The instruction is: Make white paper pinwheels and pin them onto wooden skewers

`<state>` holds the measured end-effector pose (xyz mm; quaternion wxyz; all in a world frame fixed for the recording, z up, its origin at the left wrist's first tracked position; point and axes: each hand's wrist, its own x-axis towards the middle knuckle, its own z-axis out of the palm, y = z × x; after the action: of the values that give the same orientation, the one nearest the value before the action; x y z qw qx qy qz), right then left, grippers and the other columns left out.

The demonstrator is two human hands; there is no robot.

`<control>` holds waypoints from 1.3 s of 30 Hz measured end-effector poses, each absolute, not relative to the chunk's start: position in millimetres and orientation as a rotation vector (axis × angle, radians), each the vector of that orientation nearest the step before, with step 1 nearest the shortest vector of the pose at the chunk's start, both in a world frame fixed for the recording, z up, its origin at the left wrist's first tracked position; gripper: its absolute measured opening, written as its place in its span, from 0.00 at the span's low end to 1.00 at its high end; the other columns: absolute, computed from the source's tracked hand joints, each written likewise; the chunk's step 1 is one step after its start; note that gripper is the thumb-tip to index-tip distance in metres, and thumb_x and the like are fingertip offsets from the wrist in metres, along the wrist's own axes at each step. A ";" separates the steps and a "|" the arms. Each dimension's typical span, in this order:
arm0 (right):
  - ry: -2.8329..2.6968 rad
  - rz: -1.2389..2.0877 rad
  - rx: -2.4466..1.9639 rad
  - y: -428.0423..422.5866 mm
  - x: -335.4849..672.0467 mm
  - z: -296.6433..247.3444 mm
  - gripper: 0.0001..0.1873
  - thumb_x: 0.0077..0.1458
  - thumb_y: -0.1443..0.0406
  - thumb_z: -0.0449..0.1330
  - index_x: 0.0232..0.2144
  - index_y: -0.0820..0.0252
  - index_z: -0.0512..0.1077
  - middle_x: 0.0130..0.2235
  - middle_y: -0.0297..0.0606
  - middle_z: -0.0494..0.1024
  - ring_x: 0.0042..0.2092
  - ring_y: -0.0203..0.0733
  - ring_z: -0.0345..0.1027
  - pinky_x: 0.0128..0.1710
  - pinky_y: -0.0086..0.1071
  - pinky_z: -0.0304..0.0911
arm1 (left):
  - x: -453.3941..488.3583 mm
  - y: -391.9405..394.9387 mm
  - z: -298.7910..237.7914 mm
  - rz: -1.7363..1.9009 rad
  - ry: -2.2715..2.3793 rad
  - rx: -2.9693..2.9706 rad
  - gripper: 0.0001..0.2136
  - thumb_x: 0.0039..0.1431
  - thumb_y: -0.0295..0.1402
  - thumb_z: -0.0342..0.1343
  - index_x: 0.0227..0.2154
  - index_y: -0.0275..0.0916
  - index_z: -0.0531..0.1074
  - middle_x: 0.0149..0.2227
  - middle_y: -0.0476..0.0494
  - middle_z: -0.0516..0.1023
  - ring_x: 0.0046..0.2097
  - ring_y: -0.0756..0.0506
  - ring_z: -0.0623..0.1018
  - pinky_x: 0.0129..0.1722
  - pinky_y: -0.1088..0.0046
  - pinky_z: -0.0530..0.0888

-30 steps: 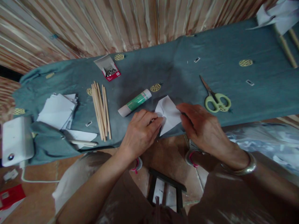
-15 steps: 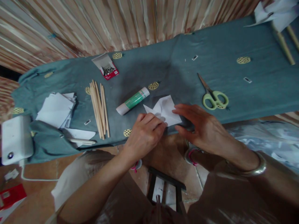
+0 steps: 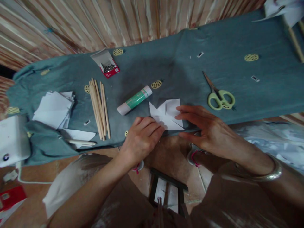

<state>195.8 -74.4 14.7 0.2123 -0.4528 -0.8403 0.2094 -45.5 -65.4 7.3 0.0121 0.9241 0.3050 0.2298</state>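
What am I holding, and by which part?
Folded white paper: left hand holds its lower-left part; right hand, open, is at its right edge.

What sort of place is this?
Likely a room in a home, though one view can't confirm it: pineapple-print cloth over the work surface, a pleated curtain beyond, tiled floor below.

place: likely a home room | landmark: pineapple-print tablecloth (image 3: 237,41) | behind tablecloth: gathered curtain (image 3: 133,22) | below tablecloth: brown tiled floor (image 3: 173,153)
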 end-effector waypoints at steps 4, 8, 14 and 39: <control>-2.321 0.609 -1.252 -74.2 194.1 16.1 0.18 0.56 0.62 0.62 0.49 0.61 0.71 0.57 0.49 0.73 0.58 0.52 0.67 0.59 0.48 0.64 | -48.2 -66.4 8.1 0.726 0.938 2.861 0.04 0.64 0.25 0.55 0.40 0.34 0.73 0.38 0.44 0.82 0.40 0.45 0.76 0.35 0.66 0.67; -2.304 0.659 -1.225 -74.6 191.0 15.6 0.15 0.57 0.64 0.61 0.46 0.62 0.72 0.55 0.48 0.75 0.57 0.51 0.69 0.59 0.47 0.63 | -51.4 -66.8 7.4 0.756 0.930 2.829 0.05 0.64 0.25 0.55 0.42 0.34 0.72 0.39 0.43 0.82 0.40 0.45 0.76 0.35 0.67 0.67; -2.255 0.766 -1.224 -75.8 188.3 17.0 0.12 0.58 0.67 0.58 0.45 0.57 0.74 0.55 0.44 0.75 0.57 0.50 0.69 0.58 0.48 0.65 | -54.7 -67.3 7.0 0.715 0.935 2.824 0.06 0.64 0.25 0.55 0.42 0.34 0.72 0.41 0.43 0.82 0.41 0.44 0.77 0.36 0.66 0.69; -2.150 0.803 -1.204 -68.9 183.4 9.4 0.09 0.61 0.64 0.56 0.36 0.53 0.78 0.49 0.40 0.78 0.51 0.47 0.73 0.50 0.46 0.70 | -40.0 -72.0 12.9 0.492 0.950 2.856 0.09 0.68 0.26 0.48 0.41 0.32 0.74 0.42 0.40 0.80 0.42 0.44 0.76 0.39 0.67 0.71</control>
<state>183.4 -68.9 9.4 0.2717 -0.4470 -0.7985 0.2981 -40.0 -72.0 12.9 0.0458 0.9355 0.3111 0.1613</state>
